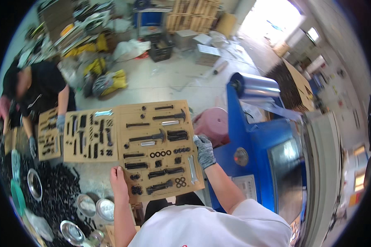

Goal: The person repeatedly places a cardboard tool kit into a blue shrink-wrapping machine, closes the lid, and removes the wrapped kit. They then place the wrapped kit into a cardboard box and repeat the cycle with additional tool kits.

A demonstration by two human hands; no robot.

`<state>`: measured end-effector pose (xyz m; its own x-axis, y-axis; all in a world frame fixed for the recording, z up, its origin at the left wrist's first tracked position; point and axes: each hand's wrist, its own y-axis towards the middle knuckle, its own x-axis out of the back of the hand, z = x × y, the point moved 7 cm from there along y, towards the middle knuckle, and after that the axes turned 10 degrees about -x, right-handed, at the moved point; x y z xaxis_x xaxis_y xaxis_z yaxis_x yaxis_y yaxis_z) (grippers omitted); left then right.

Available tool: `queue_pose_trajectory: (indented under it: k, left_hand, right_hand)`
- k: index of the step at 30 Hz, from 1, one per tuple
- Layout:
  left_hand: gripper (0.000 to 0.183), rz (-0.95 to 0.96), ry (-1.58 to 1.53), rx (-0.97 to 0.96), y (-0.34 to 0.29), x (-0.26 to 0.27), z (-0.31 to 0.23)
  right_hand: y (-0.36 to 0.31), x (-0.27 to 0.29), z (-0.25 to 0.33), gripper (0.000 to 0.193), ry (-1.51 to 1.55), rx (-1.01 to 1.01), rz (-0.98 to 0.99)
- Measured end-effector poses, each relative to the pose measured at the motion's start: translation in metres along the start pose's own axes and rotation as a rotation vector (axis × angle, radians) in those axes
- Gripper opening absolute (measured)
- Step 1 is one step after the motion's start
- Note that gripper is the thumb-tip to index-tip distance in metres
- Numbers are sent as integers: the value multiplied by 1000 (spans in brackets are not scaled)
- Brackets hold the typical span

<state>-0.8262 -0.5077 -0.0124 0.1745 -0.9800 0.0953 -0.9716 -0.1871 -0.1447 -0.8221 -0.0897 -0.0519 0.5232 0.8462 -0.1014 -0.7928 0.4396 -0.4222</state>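
A brown cardboard sheet is held in front of me, with rows of black bolts, nuts, washers and hammer-shaped black parts on it. A silver wrench lies along its right side, and two short silver tubes sit among the black parts. My bare left hand grips the sheet's lower left edge, its fingers hidden behind. On the right edge, my right hand in a grey glove is closed round the cardboard. A second filled sheet meets the left edge of mine.
A co-worker in dark clothes reaches over a third sheet at the left. Loose black parts and metal bowls cover the table below. A blue machine with a film roll and a pink stool stand at right.
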Motion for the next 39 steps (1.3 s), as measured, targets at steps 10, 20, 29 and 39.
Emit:
queue_pose_trajectory:
  k: [10, 20, 29, 39]
  left_hand:
    - [22, 563, -17, -79, -131, -310, -38]
    - [30, 978, 4, -221, -292, -546, -23]
    - [29, 1219, 182, -471, -384, -706, -41]
    - [24, 1305, 321, -688, -425, -787, -57]
  right_hand:
    - [-143, 371, 42, 20, 288, -81, -631]
    - [-289, 616, 8, 23, 369, 92, -1001]
    - [-352, 753, -58, 37, 99, 115, -1342]
    - [-364, 784, -78, 36, -48, 60, -1538]
